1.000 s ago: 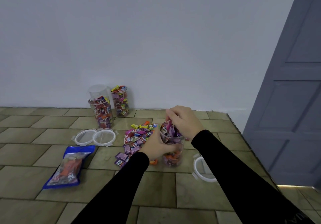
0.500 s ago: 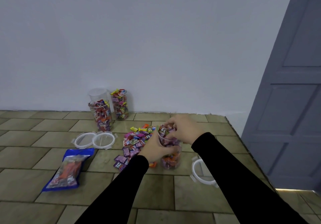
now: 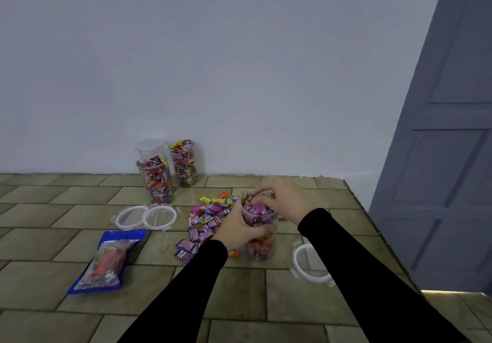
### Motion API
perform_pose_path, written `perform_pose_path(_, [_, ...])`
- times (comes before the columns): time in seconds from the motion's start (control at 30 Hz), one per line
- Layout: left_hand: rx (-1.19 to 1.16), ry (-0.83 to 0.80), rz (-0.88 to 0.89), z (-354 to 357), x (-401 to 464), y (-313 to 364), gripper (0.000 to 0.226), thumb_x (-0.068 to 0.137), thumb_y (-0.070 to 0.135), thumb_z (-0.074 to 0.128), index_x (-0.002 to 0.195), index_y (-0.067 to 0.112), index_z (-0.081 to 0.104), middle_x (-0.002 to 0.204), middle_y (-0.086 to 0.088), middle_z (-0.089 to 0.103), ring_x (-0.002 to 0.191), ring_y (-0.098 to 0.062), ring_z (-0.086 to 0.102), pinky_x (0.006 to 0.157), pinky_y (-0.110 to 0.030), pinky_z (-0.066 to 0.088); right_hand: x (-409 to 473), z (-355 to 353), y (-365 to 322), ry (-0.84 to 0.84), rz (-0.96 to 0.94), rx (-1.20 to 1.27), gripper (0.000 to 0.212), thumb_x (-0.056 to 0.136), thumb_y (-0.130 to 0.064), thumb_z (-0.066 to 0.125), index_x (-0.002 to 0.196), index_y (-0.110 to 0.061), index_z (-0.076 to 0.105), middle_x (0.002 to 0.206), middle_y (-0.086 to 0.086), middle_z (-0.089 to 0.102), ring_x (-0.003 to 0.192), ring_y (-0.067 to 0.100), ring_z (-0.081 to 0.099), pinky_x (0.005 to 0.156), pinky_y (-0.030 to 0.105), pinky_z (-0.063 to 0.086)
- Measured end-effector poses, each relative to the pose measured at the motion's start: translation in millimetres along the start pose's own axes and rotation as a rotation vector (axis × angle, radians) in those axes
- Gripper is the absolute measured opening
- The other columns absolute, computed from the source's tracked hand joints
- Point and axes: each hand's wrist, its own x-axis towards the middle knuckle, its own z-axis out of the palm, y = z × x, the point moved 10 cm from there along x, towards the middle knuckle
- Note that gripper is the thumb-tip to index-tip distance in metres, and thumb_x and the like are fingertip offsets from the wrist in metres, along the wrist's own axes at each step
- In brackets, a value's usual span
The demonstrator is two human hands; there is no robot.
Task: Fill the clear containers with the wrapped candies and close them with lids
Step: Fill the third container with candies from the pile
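A clear container (image 3: pixel 262 246) heaped with wrapped candies stands upright on the tiled surface. My left hand (image 3: pixel 237 229) grips its side. My right hand (image 3: pixel 282 199) rests over its mouth, fingers curled down onto the top candies; I cannot tell if it pinches one. A loose pile of wrapped candies (image 3: pixel 210 214) lies just left of the container. One white-rimmed lid (image 3: pixel 310 265) lies to its right, partly under my right sleeve. Two more lids (image 3: pixel 146 216) lie side by side further left.
Two filled clear containers (image 3: pixel 157 180) (image 3: pixel 186 165) and an empty one (image 3: pixel 150 147) stand by the wall. A blue candy bag (image 3: pixel 106 260) lies at the left. The tiled surface ends at an edge (image 3: pixel 372 225) on the right, beside a grey door (image 3: pixel 447 156).
My right hand came down from above the container onto its top candies. My left hand kept its grip on the container.
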Motion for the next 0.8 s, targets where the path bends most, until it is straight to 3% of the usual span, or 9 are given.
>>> perform_pose_path(0.1, [0.021, 0.01, -0.031, -1, -1, -3, 0.079, 0.054, 0.035, 0.09, 0.119, 0.035, 0.044, 0.118, 0.007, 0.065, 0.108, -0.007, 0.063, 0.092, -0.028, 0.052, -12, -36, 8, 0.245, 0.031, 0.123, 0.018, 0.088, -0.029, 0.065, 0.097, -0.015, 0.072, 0.098, -0.001, 0.064, 0.089, 0.012, 0.058, 0.08, 0.023, 0.045])
perform_pose_path(0.17, [0.03, 0.025, -0.041, -1, -1, -4, 0.076, 0.058, 0.031, 0.091, 0.117, 0.036, 0.044, 0.117, 0.008, 0.064, 0.107, -0.006, 0.062, 0.09, -0.027, 0.052, -18, -49, 23, 0.305, 0.107, 0.141, 0.018, 0.091, -0.029, 0.062, 0.099, -0.015, 0.069, 0.095, -0.002, 0.062, 0.084, 0.012, 0.057, 0.075, 0.022, 0.042])
perform_pose_path(0.27, [0.021, 0.064, -0.04, -1, -4, -4, 0.073, 0.062, 0.024, 0.09, 0.117, 0.034, 0.044, 0.116, 0.01, 0.064, 0.107, -0.005, 0.061, 0.09, -0.026, 0.051, -26, -41, 55, 0.191, 0.267, 0.056, 0.02, 0.094, -0.022, 0.057, 0.105, -0.009, 0.067, 0.102, 0.004, 0.066, 0.085, 0.015, 0.057, 0.074, 0.022, 0.04])
perform_pose_path(0.43, [-0.007, 0.121, -0.034, 4, -9, -3, 0.082, 0.064, 0.023, 0.089, 0.129, 0.025, 0.04, 0.118, 0.01, 0.062, 0.108, -0.005, 0.059, 0.084, -0.019, 0.049, -64, 22, 116, -0.293, 0.511, -0.21, 0.033, 0.089, -0.021, 0.061, 0.121, -0.015, 0.062, 0.123, 0.003, 0.06, 0.113, 0.021, 0.057, 0.093, 0.027, 0.045])
perform_pose_path(0.57, [0.011, 0.148, -0.043, 6, -10, -5, 0.09, 0.062, 0.03, 0.09, 0.135, 0.025, 0.036, 0.124, 0.008, 0.059, 0.113, -0.009, 0.057, 0.097, -0.031, 0.048, -92, 37, 139, -0.35, 0.599, -0.301, 0.03, 0.093, -0.011, 0.054, 0.122, -0.007, 0.06, 0.126, 0.01, 0.06, 0.115, 0.024, 0.057, 0.096, 0.03, 0.048])
perform_pose_path(0.67, [0.008, 0.162, -0.04, 7, -14, -1, 0.081, 0.066, 0.026, 0.088, 0.128, 0.031, 0.035, 0.117, 0.013, 0.058, 0.107, -0.005, 0.056, 0.087, -0.021, 0.046, -103, 43, 146, -0.333, 0.618, -0.323, 0.034, 0.094, -0.008, 0.051, 0.129, -0.009, 0.055, 0.129, 0.011, 0.057, 0.115, 0.024, 0.057, 0.093, 0.029, 0.047])
perform_pose_path(0.8, [-0.002, 0.164, -0.036, 10, -16, 1, 0.085, 0.067, 0.027, 0.088, 0.132, 0.029, 0.032, 0.118, 0.013, 0.057, 0.106, -0.003, 0.057, 0.08, -0.014, 0.045, -110, 49, 152, -0.281, 0.654, -0.257, 0.035, 0.095, -0.007, 0.047, 0.128, -0.015, 0.055, 0.122, 0.009, 0.06, 0.105, 0.023, 0.061, 0.08, 0.027, 0.048])
